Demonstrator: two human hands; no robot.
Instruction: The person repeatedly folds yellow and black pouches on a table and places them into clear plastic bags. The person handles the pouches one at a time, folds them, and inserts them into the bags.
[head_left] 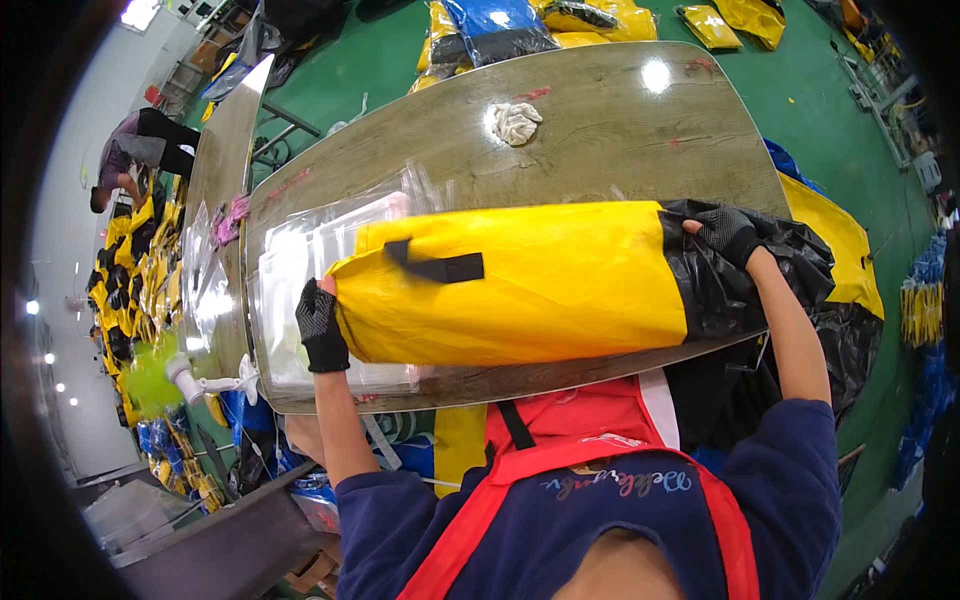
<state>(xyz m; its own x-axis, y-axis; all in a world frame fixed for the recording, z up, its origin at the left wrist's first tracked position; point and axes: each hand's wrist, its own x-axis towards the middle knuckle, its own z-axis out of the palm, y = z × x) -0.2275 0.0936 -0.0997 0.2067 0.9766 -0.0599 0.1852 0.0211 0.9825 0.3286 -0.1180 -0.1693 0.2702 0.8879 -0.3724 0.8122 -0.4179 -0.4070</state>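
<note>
Yellow bag held at both ends on the table

Bag (pixel 520 285) lies lengthwise along the near edge of the table (pixel 620 140), a long yellow roll with a black strap patch on its upper face and a black end section toward the table's right corner. Its left end sits on a stack of clear plastic sleeves (pixel 290 260) at the table's left end.

Left hand (pixel 321 328), in a black glove, is closed on the bag's yellow left end. Right hand (pixel 728 233), also gloved, grips the crumpled black end. The hands are well apart, one at each end.

Judging by its creases and sheen, the bag looks like soft coated fabric: light for its bulk, limp, likely to sag in the middle if lifted from one end only, and somewhat slick under bare skin, though the gloves should help. The two ends, where it bunches, give the surest hold; the strap patch is another.

Counts: one bag on the table, two gloved hands, one white rag (pixel 515 122) near the far edge, one stack of sleeves whose number I cannot tell. More yellow, black and blue bags lie on the green floor beyond the far edge and at the left, too many and too overlapped to count. One other person bends over at the far left.
</note>
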